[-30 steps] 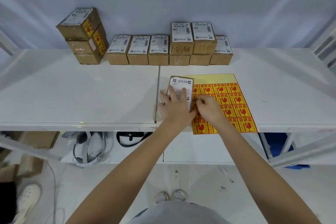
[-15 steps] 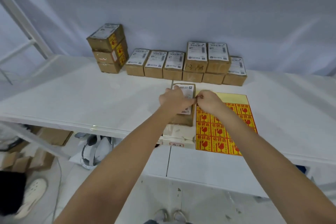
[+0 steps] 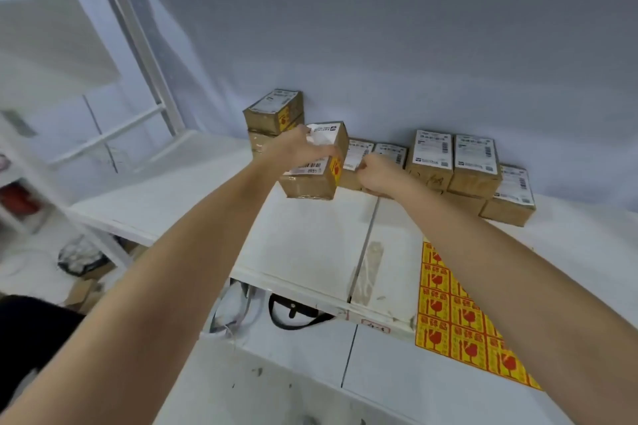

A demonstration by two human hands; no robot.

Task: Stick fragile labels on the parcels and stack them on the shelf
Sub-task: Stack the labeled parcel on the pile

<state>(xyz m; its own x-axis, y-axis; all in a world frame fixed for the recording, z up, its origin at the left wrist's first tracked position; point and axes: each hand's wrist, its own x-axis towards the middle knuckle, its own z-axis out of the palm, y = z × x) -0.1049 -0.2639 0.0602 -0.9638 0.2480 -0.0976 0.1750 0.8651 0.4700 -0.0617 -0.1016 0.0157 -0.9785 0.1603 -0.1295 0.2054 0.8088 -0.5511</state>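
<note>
My left hand [image 3: 297,148] grips a small brown parcel [image 3: 316,179] from above and holds it in the air over the white shelf [image 3: 310,245]. A yellow-and-red fragile label [image 3: 335,167] is stuck on the parcel's right side. My right hand [image 3: 378,172] hovers just right of the parcel with its fingers curled and nothing visible in them. Behind the held parcel stands a stack of labelled parcels [image 3: 272,114] against the back wall. The sheet of fragile labels [image 3: 459,317] lies at the shelf's front right.
A row of unlabelled brown parcels [image 3: 473,172], some two high, runs along the back wall to the right. A white upright post [image 3: 145,59] stands at the left. Below the shelf lie a black strap [image 3: 293,314] and white headphones.
My left hand has lifted the parcel off the shelf and carried it back and left toward the stack. My right hand has let go of the label, now stuck on the parcel's side.
</note>
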